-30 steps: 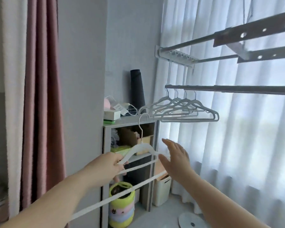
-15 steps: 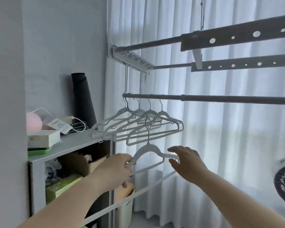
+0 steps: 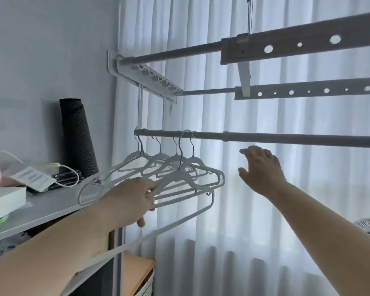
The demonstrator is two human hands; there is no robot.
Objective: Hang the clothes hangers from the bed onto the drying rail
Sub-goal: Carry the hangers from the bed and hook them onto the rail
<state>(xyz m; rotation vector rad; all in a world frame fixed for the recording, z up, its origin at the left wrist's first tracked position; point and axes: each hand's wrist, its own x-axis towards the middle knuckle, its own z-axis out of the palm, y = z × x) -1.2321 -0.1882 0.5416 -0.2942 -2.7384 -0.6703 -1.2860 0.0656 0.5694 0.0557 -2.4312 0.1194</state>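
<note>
Head view is showing the left hand (image 3: 126, 201) gripping a white clothes hanger (image 3: 186, 180) by its left shoulder, fingers curled around the bars and the thumb lying on top. That hanger's metal hook (image 3: 186, 135) is arching up across the lower drying rail (image 3: 286, 138); I cannot tell whether it is sitting on the rail or only crossing in front of it. Its long bottom bar is slanting down toward the camera, passing under the left forearm.

Just behind it, four white hangers (image 3: 175, 158) are hanging from the same rail, bunched near its left end. The right hand (image 3: 263, 171) is hovering beside them to the right, just under the rail, with fingers straight and spread, holding nothing and touching nothing.

Two perforated upper bars (image 3: 308, 41) are running overhead, and sheer white curtains (image 3: 222, 231) are hanging behind the rack. At the left, a grey shelf (image 3: 51, 206) is carrying a black rolled mat (image 3: 77, 133) standing upright and a white cable (image 3: 71, 174).
</note>
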